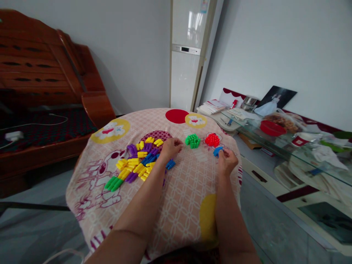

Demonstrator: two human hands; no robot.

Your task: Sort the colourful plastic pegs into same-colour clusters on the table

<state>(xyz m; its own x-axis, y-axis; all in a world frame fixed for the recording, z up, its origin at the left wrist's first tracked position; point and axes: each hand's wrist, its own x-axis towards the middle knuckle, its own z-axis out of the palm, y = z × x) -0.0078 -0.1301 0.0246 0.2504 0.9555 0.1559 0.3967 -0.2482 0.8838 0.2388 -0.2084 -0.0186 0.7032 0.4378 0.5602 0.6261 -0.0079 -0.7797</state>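
On the right of the round table, my right hand (227, 161) is closed on a blue plastic toy block (218, 151), pinched in the fingertips. Just beyond it stands a tight cluster of red blocks (212, 139). A similar group of green blocks (193, 140) is packed together to its left. My left hand (171, 147) hovers at the right edge of a loose heap of yellow blocks (134, 161), purple blocks (132, 177) and blue blocks (150, 158); its fingers are slightly bent and apart, with nothing visible in them. Green joined blocks (113, 183) lie at the heap's near left. My left forearm hides part of the heap.
A patterned cloth (181, 205) covers the table. Along the right runs a glass-topped cabinet (258, 135) with papers, a red bowl (273, 128) and bags. A wooden bench (44, 73) stands at left, a tall white air conditioner (184, 77) behind.
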